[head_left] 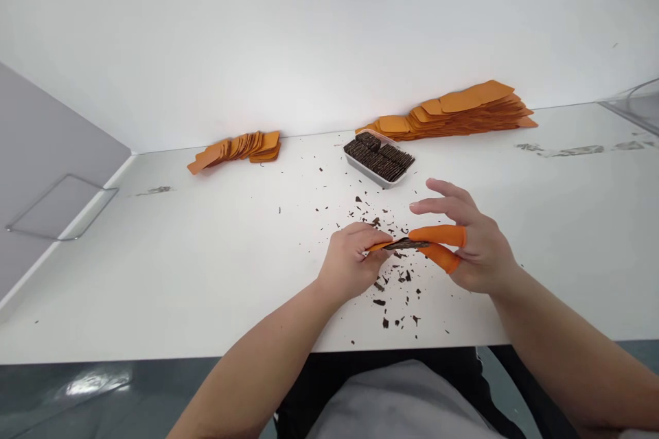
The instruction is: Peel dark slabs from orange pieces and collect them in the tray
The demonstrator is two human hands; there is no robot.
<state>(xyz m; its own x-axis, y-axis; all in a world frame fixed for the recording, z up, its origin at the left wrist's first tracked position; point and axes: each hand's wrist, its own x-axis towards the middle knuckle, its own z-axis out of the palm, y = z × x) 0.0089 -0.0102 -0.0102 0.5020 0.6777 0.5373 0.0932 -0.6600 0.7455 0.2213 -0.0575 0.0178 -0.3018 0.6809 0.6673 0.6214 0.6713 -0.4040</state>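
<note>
The left hand [350,262] pinches an orange envelope [379,246], the right hand [481,250] (finger cots [440,236] on) a dark slab [404,245] against it; steadiness seems needed.

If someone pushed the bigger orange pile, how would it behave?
The larger orange pile would probably slide apart rather than move as one block, since its pieces overlap loosely. They look thin, so each is likely light and bendable. Pushed backward, it may bunch against the wall.

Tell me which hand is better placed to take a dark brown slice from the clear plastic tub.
Probably the right hand: its raised bare fingers are nearest the tub; the left hand sits farther off. Both are busy with the thin orange sheet and dark slice between them.
</note>
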